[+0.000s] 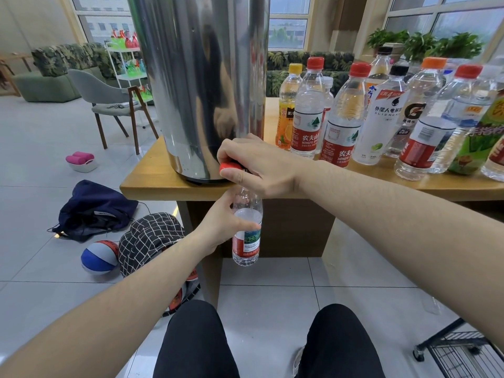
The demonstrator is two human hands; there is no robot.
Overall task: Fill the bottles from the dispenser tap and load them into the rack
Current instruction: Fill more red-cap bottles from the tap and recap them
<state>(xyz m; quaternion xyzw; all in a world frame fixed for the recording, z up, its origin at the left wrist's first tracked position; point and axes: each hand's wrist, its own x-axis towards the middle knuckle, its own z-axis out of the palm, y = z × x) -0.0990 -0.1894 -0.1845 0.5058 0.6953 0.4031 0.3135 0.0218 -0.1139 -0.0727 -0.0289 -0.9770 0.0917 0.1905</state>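
Observation:
A tall steel dispenser [199, 77] stands at the left end of the wooden table [152, 181]. My right hand [259, 165] curls over the tap at its base, and a red piece [229, 167] shows under my fingers; the tap itself is hidden. My left hand [221, 227] grips a clear bottle [246, 241] with a red and white label, held upright below the table edge under the tap. Its mouth is hidden behind my right hand. A black wire rack [463, 353] on castors stands on the floor at the bottom right.
Several capped bottles [341, 121] crowd the table to the right of the dispenser. On the floor at left lie a dark bag [92, 211], a checked bag [150, 238] and a ball [99, 257]. A chair [114, 105] stands behind. My knees [196, 342] are below.

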